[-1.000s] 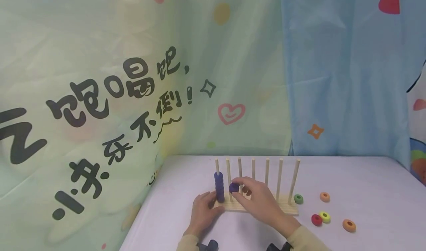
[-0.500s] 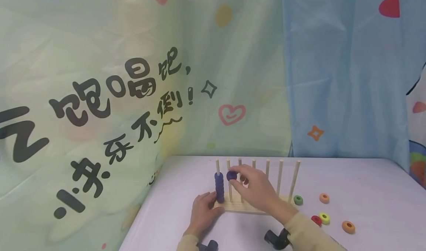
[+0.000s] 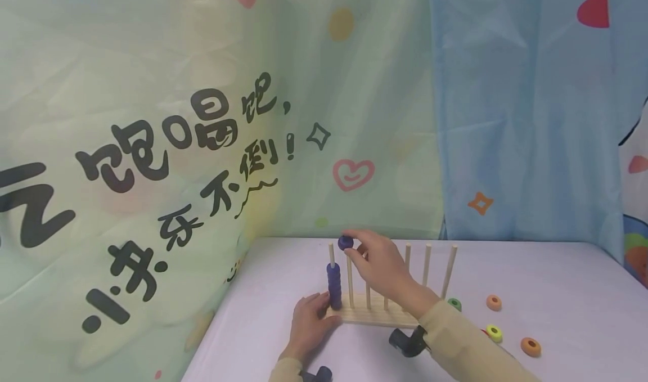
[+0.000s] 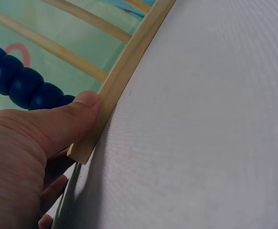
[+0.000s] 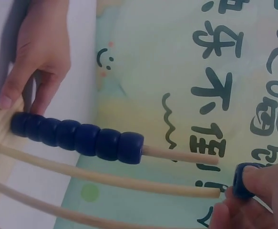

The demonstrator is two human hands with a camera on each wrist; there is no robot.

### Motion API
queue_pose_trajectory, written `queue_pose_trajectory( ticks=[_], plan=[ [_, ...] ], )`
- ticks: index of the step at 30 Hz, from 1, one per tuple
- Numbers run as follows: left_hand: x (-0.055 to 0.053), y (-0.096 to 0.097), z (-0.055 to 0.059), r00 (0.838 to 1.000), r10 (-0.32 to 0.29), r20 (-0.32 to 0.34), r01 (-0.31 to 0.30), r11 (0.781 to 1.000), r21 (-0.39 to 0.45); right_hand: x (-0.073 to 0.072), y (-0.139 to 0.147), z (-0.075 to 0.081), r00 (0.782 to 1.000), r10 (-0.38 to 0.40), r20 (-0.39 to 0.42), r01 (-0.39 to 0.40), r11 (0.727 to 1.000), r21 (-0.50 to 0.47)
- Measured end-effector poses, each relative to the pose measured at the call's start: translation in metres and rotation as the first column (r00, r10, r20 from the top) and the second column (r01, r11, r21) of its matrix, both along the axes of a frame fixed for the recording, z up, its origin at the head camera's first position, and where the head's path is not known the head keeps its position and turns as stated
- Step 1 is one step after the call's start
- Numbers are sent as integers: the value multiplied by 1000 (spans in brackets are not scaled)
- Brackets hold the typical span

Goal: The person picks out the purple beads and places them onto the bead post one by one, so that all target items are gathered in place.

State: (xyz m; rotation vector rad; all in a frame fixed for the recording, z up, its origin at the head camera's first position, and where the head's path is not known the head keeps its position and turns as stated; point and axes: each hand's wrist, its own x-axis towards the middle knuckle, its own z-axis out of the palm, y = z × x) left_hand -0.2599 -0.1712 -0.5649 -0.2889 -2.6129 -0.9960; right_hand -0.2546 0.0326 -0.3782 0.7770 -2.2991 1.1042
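A wooden peg rack (image 3: 374,313) with upright pegs stands on the table. Several dark blue beads (image 3: 334,286) are stacked on its leftmost peg, whose top stays bare. My left hand (image 3: 310,323) grips the left end of the base, thumb on the front edge as the left wrist view (image 4: 57,124) shows. Between thumb and fingers, my right hand (image 3: 382,264) pinches one more blue bead (image 3: 346,242). In the right wrist view that bead (image 5: 243,180) is off the pegs, close to the tip of the second peg (image 5: 196,191), its hole partly in sight.
Loose beads lie on the table right of the rack: green (image 3: 454,304), two orange (image 3: 531,346), yellow (image 3: 494,332) and a red one mostly hidden by the right sleeve. Behind the table hangs a printed curtain (image 3: 354,117).
My right hand has risen and shifted slightly left with the blue bead, from low among the pegs to peg-top height. My left hand keeps its place on the base.
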Motion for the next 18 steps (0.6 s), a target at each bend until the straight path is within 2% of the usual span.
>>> queue_pose_trajectory(
  ticks=[5,13,18],
  plan=[
    [0,0,0,1000,-5,-16,5,1000,-7,-4,-7,3,998,6,59,-6,1000,-5],
    [2,0,0,999,-11,-32,11,1000,-15,-9,-15,6,997,15,75,-13,1000,-26],
    [3,-1,2,1000,-10,-11,10,1000,-7,-11,-18,7,996,8,92,-7,1000,-12]
  ],
)
